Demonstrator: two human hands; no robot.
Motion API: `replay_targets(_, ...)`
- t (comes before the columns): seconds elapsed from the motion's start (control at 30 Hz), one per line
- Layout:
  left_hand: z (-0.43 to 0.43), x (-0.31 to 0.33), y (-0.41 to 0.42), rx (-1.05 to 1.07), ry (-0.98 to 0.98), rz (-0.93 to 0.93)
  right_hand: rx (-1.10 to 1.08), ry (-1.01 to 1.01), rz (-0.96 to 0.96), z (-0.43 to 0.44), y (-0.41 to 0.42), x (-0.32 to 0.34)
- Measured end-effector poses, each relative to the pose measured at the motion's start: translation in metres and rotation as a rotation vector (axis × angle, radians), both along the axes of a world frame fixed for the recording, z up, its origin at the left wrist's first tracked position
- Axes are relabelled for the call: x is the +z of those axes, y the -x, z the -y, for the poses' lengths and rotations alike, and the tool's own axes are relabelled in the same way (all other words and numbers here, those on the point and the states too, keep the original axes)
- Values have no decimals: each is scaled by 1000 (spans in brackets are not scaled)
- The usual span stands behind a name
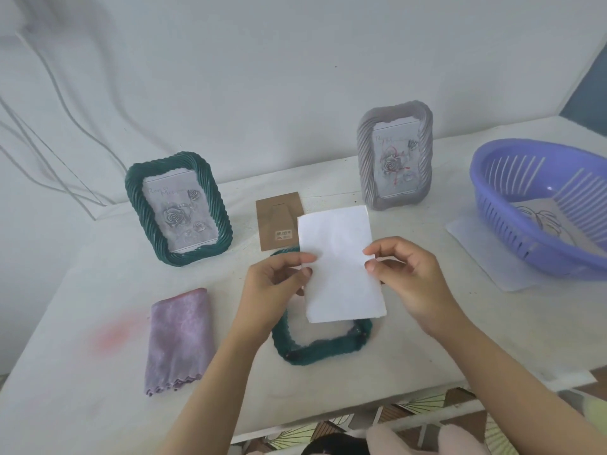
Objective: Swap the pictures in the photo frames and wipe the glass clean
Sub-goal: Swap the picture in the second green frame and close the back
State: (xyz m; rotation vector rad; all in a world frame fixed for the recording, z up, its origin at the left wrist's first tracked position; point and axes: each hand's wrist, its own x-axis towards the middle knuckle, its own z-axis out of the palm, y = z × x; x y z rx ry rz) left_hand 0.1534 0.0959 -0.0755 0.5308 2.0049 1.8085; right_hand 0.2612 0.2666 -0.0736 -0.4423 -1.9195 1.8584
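Note:
A white paper picture (pixel 338 264), blank side up, is held above a green frame (pixel 323 348) that lies face down on the table. My left hand (pixel 274 285) pinches the paper's left edge, and my right hand (pixel 407 277) pinches its right edge. The frame's brown cardboard backing (pixel 277 224) lies just behind. A second green frame (pixel 179 208) stands at the left with a rose picture in it. At the back right, a grey frame (pixel 395 156) stands with a similar rose picture. A folded purple cloth (pixel 179 339) lies at the front left.
A purple slotted plastic basket (pixel 538 211) sits at the right on a white sheet (pixel 473 244), with a line-drawn picture inside. The white-covered table (pixel 98 405) ends close to my body at the front. White fabric hangs behind.

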Motion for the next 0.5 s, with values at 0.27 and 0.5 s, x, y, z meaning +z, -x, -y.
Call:
replay_targets(0.27, -56, 14, -20, -7, -92, 50, -387, -1082, 179, -93, -53, 41)
replay_targets(0.5, -114, 6, -40, -28, -94, 134, -113, -858, 666, -151, -101, 59)
